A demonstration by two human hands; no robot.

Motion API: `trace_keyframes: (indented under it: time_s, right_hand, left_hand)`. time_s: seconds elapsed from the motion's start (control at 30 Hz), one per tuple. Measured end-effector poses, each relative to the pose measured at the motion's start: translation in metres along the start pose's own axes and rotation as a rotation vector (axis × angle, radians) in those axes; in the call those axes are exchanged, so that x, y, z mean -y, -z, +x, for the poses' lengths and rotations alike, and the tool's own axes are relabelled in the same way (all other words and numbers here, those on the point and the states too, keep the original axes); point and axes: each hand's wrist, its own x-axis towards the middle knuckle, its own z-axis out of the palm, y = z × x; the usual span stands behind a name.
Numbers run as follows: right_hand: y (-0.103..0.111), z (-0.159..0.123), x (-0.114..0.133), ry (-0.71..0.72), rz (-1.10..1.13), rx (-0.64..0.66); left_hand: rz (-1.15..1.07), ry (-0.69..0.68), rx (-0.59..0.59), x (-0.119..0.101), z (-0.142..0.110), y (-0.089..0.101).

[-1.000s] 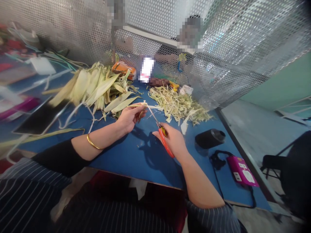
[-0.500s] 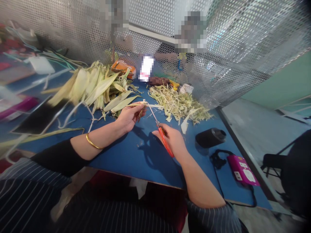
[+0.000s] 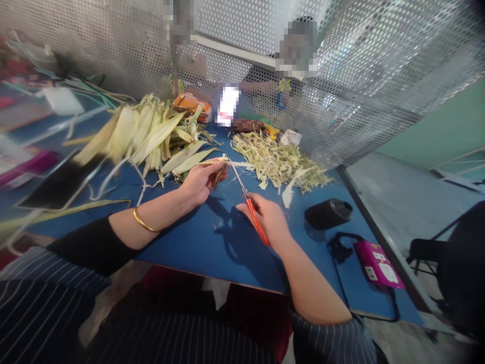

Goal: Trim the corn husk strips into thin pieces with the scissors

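1. The right hand (image 3: pixel 270 218) is closed around the red handles of the scissors (image 3: pixel 248 202) — blades pointing up toward the strip.
2. The left hand (image 3: pixel 199 181) pinches a pale husk strip (image 3: pixel 227 163) between its fingertips, just above the blue table (image 3: pixel 212 247).
3. Farther off lie a pile of whole husks (image 3: pixel 147 134) and a heap of cut shreds (image 3: pixel 278 164).

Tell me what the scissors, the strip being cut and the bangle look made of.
Scissors: shiny metal blades, glossy orange handles, likely plastic. Strip: pale, matte and fibrous, like the dried husks piled behind, probably corn husk. Bangle: thin, polished, gold-coloured metal, by its sheen.
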Motion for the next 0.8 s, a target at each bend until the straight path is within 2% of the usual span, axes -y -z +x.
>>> trace_keyframes:
  time_s: [0.27,0.4,0.53,0.8]
  right_hand:
    - [0.005,-0.002,0.0,-0.02,0.03,-0.06]
    - [0.013,-0.001,-0.002,0.008,0.012,-0.074]
    - [0.019,0.0,-0.001,0.033,-0.053,-0.051]
    - [0.025,0.0,-0.002,0.017,-0.178,0.052]
  left_hand:
    - [0.017,0.01,-0.011,-0.005,0.001,0.001]
    - [0.28,0.027,0.021,-0.008,0.002,0.003]
    - [0.562,-0.01,0.12,-0.013,0.003,0.005]
    - [0.848,-0.034,0.317,-0.023,0.006,0.008]
